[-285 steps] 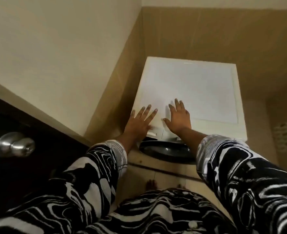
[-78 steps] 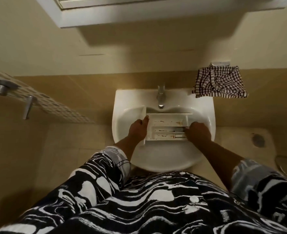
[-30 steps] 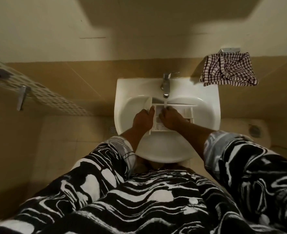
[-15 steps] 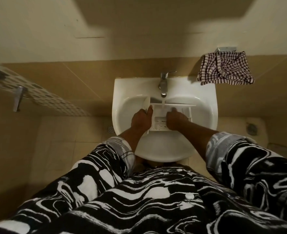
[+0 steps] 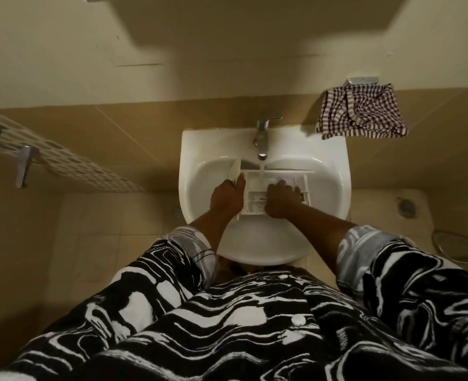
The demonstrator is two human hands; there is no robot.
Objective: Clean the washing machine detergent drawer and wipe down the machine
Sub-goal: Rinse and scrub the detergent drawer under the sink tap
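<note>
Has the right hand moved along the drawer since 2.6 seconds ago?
Yes. The right hand moved left, from the drawer right end towards the tap.

Left hand (image 5: 226, 198) near right hand (image 5: 281, 200), forward

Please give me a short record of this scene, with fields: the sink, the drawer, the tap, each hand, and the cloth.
sink: white, against a tiled wall
drawer: white, lies in the sink
tap: running; water falls onto the drawer
left hand: grips the drawer's left end
right hand: lies on the drawer's compartments; whether it holds anything cannot be seen
cloth: checked, hangs on the wall to the right of the sink, apart from both hands
</note>
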